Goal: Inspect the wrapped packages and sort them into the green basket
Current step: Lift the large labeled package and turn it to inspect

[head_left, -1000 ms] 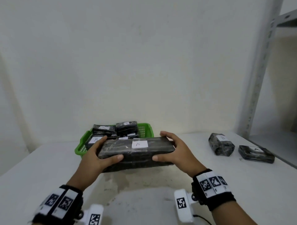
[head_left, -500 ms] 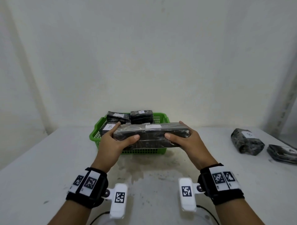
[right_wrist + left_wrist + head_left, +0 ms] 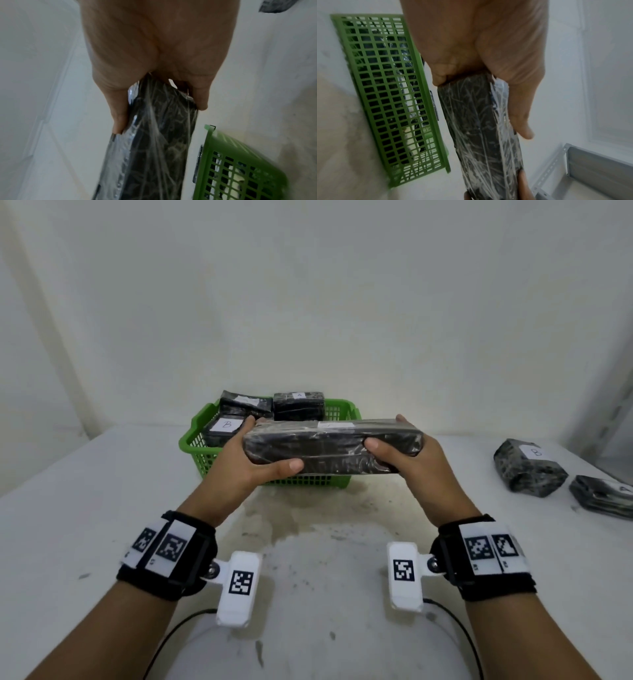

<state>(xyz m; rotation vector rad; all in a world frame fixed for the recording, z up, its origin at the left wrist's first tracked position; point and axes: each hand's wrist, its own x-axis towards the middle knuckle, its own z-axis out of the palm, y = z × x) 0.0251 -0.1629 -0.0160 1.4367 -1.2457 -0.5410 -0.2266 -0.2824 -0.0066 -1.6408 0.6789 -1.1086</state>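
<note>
Head view: a long black package point(image 3: 334, 448), wrapped in clear film, is held level above the worktop point(image 3: 68, 525), in front of the green basket point(image 3: 197, 440) and hiding much of its near wall. The left hand point(image 3: 246, 463) grips the left end, thumb on the near face, fingers curled behind. The right hand point(image 3: 409, 460) grips the right end likewise. A white label on the package's top face is seen edge-on; its letter cannot be read. In the basket, a package labelled B point(image 3: 224, 428) is partly covered by the left hand; two more packages point(image 3: 298, 405) are stacked at the back, one marked A. On the worktop, well apart to the right, a bulky package marked B point(image 3: 529, 469) is seen, and beside it a flat package point(image 3: 603, 498) cut off by the frame edge. Wrist bands with printed markers are worn on both forearms.

Left wrist view: the left hand point(image 3: 479, 54) is seen closed round the package end point(image 3: 479, 121), the thumb lying along one face. The basket wall point(image 3: 385, 94) is blurred; dark contents are only partly made out through its mesh. A grey metal shelf point(image 3: 599, 169) is cut off at the lower right.

Right wrist view: the right hand point(image 3: 154, 54) is seen clamped on the package point(image 3: 154, 148), fingers on both faces. The far end of the package runs out of frame. A corner of the basket point(image 3: 240, 169) is blurred.
</note>
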